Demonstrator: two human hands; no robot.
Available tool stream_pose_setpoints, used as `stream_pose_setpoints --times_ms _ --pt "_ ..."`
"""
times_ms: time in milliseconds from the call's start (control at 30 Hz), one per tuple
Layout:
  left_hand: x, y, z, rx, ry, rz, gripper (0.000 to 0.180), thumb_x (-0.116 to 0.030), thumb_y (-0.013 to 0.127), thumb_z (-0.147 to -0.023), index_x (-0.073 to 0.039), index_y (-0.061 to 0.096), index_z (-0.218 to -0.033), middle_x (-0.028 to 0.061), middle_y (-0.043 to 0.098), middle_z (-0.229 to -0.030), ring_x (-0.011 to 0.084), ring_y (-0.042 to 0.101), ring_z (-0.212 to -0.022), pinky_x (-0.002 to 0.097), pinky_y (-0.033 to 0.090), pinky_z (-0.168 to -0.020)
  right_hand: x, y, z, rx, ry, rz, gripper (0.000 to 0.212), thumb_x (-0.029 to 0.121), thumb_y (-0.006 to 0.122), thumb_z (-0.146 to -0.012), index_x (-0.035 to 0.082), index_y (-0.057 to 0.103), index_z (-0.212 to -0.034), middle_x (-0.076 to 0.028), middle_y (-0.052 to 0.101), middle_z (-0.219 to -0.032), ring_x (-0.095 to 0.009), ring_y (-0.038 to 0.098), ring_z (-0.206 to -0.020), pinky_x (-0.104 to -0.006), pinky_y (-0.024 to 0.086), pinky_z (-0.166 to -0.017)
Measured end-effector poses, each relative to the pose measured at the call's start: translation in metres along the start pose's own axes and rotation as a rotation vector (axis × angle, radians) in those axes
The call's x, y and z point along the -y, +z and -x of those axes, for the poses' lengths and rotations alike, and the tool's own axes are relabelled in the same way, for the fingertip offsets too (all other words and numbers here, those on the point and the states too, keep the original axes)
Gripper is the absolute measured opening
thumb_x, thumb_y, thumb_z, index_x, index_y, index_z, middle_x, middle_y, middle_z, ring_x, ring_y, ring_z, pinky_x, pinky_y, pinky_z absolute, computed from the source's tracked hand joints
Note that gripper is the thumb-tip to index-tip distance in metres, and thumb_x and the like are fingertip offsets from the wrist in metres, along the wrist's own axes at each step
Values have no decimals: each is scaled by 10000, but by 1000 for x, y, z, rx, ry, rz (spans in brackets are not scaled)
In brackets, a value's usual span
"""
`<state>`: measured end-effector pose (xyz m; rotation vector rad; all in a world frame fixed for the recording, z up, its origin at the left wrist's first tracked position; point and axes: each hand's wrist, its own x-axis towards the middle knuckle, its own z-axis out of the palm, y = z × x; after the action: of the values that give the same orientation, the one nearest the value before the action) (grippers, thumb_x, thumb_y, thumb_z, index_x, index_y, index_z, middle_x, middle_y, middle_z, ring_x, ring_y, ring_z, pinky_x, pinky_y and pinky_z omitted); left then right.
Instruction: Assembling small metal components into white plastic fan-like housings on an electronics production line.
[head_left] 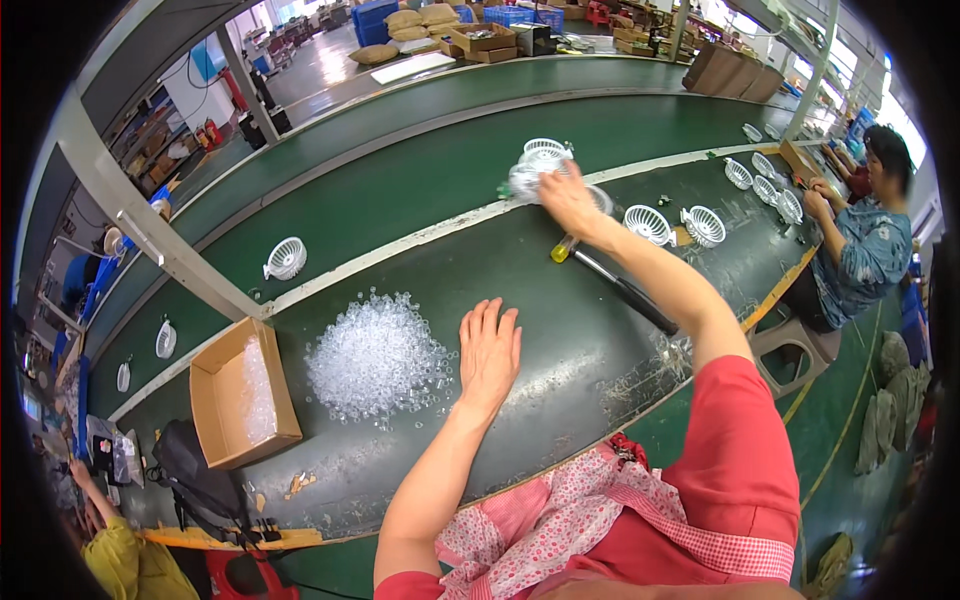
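My right hand is stretched out over the pale strip between bench and belt, its fingers closed on a blurred white slatted round plastic housing. Another such housing sits just beyond it. My left hand lies on the dark bench, palm down, fingers extended and holding nothing. To its left spreads a heap of small clear plastic pieces. Below my right forearm lies a black-handled tool with a yellow end. Two more white housings, one of them a slatted housing, rest right of my right hand.
A cardboard box holding clear pieces stands left of the heap, beside a black bag. A green conveyor belt runs past the bench, carrying a white housing. A co-worker sits at right; another person's yellow sleeve shows lower left.
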<state>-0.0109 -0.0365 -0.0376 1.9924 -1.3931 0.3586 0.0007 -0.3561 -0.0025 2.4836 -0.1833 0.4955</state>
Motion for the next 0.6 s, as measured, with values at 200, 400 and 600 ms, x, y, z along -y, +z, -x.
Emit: stream_pose_setpoints --times_ms 200,400,600 --pt "3 -1 0 17 -15 27 344 22 586 -827 -8 622 -1168 188 561 -1302 372 484 -1264 491 374 -1081 -82 4 109 61 100 14 203 89 581 -836 52 665 -1017 -120 612 -1213 -262 595 -1129 -572 274 -1158" --pt "5 1 8 -21 -43 -5 366 35 593 -817 -18 615 -1178 176 556 -1296 369 487 -1257 486 384 -1074 -111 -30 147 276 239 -109 340 80 723 -762 81 629 -1090 -125 576 -1188 -310 535 -1193 -583 309 -1107" --pt "4 3 6 15 -18 -30 376 13 597 -801 -14 615 -1176 184 553 -1291 358 472 -1269 482 367 -1079 -15 -72 34 -32 71 -535 393 84 737 -798 18 598 -1159 -187 607 -1218 -385 579 -1148 -485 465 -982"
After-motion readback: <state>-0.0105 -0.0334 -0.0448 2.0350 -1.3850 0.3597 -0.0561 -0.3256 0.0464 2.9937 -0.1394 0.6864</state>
